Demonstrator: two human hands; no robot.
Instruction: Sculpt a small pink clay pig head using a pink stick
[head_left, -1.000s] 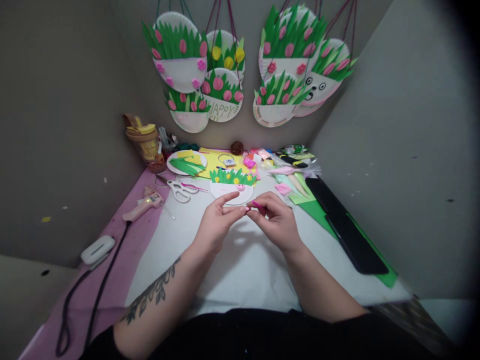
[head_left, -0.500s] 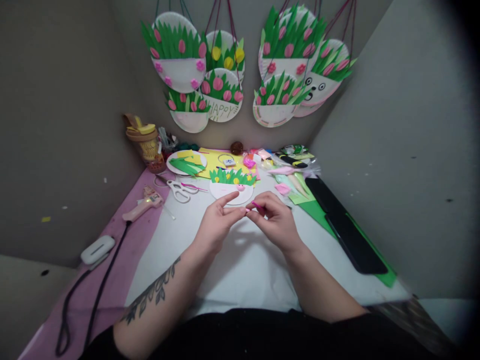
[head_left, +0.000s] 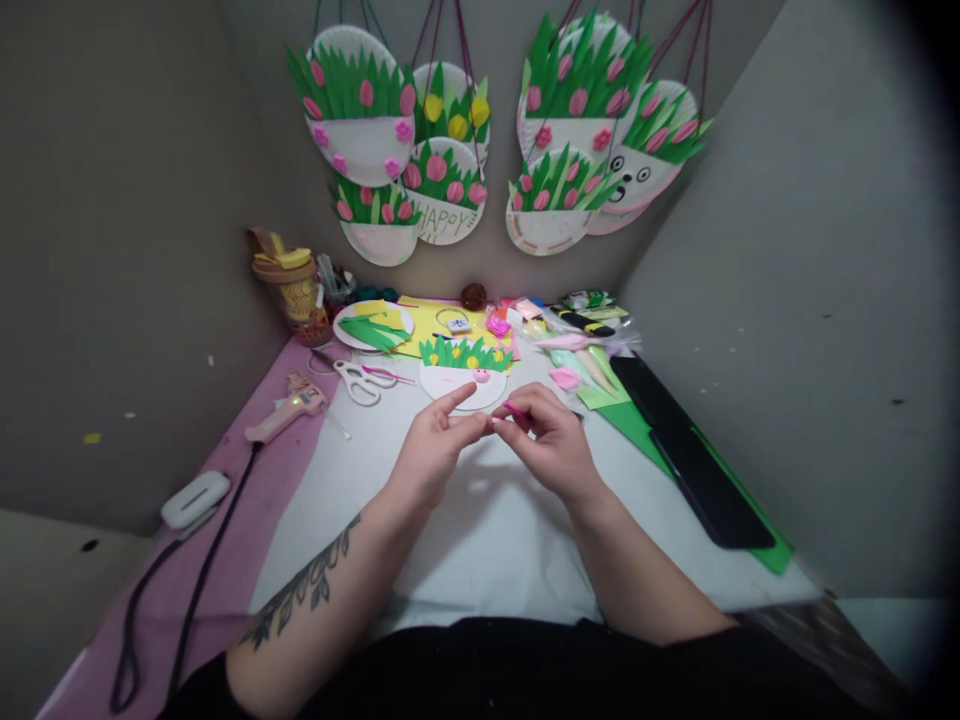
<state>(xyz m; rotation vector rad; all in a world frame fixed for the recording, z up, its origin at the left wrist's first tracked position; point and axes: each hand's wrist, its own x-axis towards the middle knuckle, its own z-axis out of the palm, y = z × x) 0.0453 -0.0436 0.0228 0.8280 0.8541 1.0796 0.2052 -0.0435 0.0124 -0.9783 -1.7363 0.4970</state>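
Note:
My left hand (head_left: 437,440) has its index finger stretched out, while its thumb meets the fingertips of my right hand (head_left: 546,435). Something tiny and pink may be between the fingertips, too small to name. A magenta stick-like tool (head_left: 517,412) is held in the curled fingers of my right hand. Just beyond both hands lies a white half-plate craft (head_left: 454,385) with green paper grass, yellow flowers and a small pink piece (head_left: 481,376) on its white front.
White scissors (head_left: 361,380) and a pink glue gun (head_left: 296,412) lie left. A plate of green strips (head_left: 401,312) is behind. Pink clay (head_left: 565,379) and a black case (head_left: 705,470) are right. Finished plate crafts (head_left: 360,150) hang on the wall.
My fingertips have shifted very slightly where they meet. Everything else looks the same.

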